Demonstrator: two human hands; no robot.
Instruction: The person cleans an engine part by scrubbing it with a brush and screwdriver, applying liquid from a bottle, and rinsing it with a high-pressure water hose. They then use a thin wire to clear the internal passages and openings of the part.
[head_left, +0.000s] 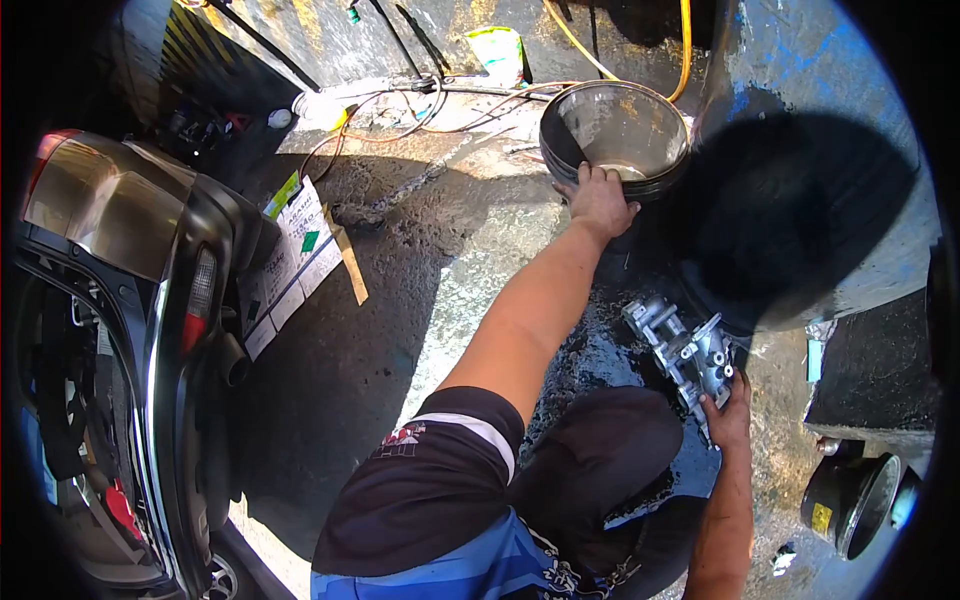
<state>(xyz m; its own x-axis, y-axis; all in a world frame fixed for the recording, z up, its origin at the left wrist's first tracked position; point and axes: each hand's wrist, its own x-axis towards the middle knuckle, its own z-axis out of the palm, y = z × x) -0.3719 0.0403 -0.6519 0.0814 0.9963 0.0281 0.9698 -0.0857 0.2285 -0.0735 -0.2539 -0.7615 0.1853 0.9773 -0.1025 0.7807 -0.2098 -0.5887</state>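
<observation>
My left hand point(600, 205) reaches forward, its fingers hooked over the near rim of a round black bucket point(655, 185). The bucket's mouth faces me and some shallow murky liquid seems to lie at its bottom. Lower right, my right hand point(730, 412) grips the near end of a silver cast-metal engine part point(680, 345) with several ports and tubes. The part is held low over wet ground beside my bent knee point(620, 440). Its underside and some of my right fingers are hidden.
A car's rear end point(120, 210) stands at left with a flattened carton point(300, 250) beside it. Hoses point(470, 125) run along the far wall near a bright plastic bag point(497, 52). A large drum-like surface point(840, 60) rises at right. A dark can point(850, 505) lies lower right.
</observation>
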